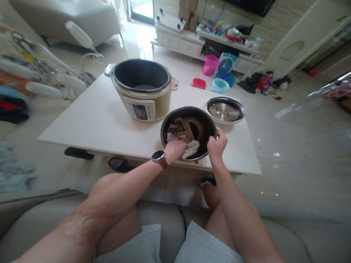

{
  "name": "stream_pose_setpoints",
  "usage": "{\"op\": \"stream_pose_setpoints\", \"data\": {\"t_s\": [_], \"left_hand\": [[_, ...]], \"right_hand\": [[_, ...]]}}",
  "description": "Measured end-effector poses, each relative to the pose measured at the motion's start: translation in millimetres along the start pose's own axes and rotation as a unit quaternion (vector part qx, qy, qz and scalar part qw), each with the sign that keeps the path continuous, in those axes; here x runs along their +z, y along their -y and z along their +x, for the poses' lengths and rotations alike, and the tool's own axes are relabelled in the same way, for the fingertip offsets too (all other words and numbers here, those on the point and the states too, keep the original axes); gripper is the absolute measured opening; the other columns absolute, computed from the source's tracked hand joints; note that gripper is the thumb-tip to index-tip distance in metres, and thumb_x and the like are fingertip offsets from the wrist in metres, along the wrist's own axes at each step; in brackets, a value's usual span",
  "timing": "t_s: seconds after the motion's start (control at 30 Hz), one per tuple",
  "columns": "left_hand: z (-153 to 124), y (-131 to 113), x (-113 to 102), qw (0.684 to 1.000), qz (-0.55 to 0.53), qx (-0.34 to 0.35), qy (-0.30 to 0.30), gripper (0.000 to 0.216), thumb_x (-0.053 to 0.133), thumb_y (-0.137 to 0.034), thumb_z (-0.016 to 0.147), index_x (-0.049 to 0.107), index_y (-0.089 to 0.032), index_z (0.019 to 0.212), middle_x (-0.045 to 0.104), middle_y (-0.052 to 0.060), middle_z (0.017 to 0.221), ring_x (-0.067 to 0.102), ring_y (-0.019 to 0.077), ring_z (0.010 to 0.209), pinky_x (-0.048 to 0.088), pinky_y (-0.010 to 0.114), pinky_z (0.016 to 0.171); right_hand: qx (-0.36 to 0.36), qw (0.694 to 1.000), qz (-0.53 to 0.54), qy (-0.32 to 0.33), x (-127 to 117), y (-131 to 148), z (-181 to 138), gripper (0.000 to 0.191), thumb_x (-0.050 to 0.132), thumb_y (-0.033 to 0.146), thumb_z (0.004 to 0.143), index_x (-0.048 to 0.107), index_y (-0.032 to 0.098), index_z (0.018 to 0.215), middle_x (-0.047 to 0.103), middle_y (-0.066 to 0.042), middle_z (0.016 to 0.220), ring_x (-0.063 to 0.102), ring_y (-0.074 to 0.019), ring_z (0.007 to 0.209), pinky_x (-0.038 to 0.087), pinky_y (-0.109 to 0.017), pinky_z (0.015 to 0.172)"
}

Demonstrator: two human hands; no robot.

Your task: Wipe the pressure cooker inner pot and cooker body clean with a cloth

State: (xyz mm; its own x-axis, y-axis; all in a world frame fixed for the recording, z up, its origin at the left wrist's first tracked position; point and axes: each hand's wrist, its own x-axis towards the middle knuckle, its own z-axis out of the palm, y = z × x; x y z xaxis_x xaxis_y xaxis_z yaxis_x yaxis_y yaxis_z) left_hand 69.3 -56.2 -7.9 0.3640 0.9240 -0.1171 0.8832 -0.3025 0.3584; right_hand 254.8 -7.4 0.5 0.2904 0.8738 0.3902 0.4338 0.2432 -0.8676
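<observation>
Pot [189, 109] is sitting centre frame at bench [95, 120] edge, left hand [174, 149] bunching white cloth [192, 148] inside it while right hand [216, 146] is clamping the rim [214, 126], likely steadying it.

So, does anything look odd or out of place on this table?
Only the black pot: it sits by the table edge, holding a white cloth and brown scraps. The left hand grasps the cloth; the right hand grips the rim.

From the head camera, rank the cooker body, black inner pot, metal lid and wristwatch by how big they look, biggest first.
1. cooker body
2. black inner pot, which is nearer the camera, so the gap is unsure
3. metal lid
4. wristwatch
</observation>
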Motion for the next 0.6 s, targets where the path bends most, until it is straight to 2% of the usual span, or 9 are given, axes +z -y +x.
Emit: {"op": "stream_pose_setpoints", "data": {"t_s": [0.13,0.27,0.33,0.4,0.5,0.6], "left_hand": [[1,-2,-1,1.000,0.012,0.008,-0.001,0.030,0.052,-0.015,0.103,0.081,-0.012,0.109,0.078,0.021,0.124,0.067,0.0369,0.128,0.031,0.062,0.128],[3,-4,1,0.999,0.046,0.018,0.012,0.030,0.052,-0.015,0.103,0.082,-0.013,0.105,0.079,0.017,0.122,0.067,0.0359,0.127,0.028,0.063,0.130],[3,-6,2,0.998,0.054,0.018,0.010,0.030,0.053,-0.016,0.103,0.082,-0.012,0.106,0.079,0.017,0.120,0.068,0.0355,0.125,0.030,0.063,0.129],[2,-7,4,0.998,0.052,0.018,0.002,0.029,0.053,-0.014,0.102,0.082,-0.012,0.108,0.079,0.018,0.119,0.069,0.0354,0.123,0.031,0.064,0.128],[0,-8,7,0.999,0.027,0.014,-0.010,0.030,0.054,-0.008,0.098,0.083,-0.012,0.107,0.080,0.018,0.113,0.069,0.0365,0.122,0.033,0.064,0.126],[3,-6,12,0.998,-0.057,0.001,-0.022,0.039,0.055,-0.003,0.093,0.085,-0.018,0.112,0.081,0.017,0.113,0.071,0.0351,0.120,0.044,0.057,0.120]], "right_hand": [[-0.005,1.000,0.006,0.026,-11,2,20,0.048,0.056,0.019,0.067,0.079,0.018,0.109,0.081,-0.010,0.111,0.072,-0.0270,0.107,0.057,-0.050,0.108],[-0.009,0.993,0.031,0.111,-20,-6,35,0.066,0.058,0.016,0.063,0.076,0.019,0.127,0.079,-0.010,0.128,0.072,-0.0280,0.119,0.051,-0.052,0.118],[-0.015,0.989,0.035,0.144,-20,-10,36,0.069,0.055,0.015,0.061,0.078,0.018,0.126,0.080,-0.009,0.128,0.071,-0.0288,0.122,0.049,-0.052,0.120],[-0.016,0.990,0.035,0.139,-19,-12,34,0.066,0.052,0.017,0.060,0.081,0.018,0.119,0.082,-0.007,0.120,0.072,-0.0297,0.119,0.051,-0.051,0.118],[-0.005,0.995,0.035,0.097,-14,-13,29,0.062,0.049,0.019,0.060,0.083,0.017,0.112,0.083,-0.006,0.108,0.075,-0.0303,0.107,0.055,-0.051,0.110],[0.000,0.996,0.031,0.078,-6,-11,20,0.060,0.049,0.020,0.062,0.083,0.016,0.111,0.083,-0.006,0.099,0.074,-0.0304,0.101,0.056,-0.051,0.107]]}}
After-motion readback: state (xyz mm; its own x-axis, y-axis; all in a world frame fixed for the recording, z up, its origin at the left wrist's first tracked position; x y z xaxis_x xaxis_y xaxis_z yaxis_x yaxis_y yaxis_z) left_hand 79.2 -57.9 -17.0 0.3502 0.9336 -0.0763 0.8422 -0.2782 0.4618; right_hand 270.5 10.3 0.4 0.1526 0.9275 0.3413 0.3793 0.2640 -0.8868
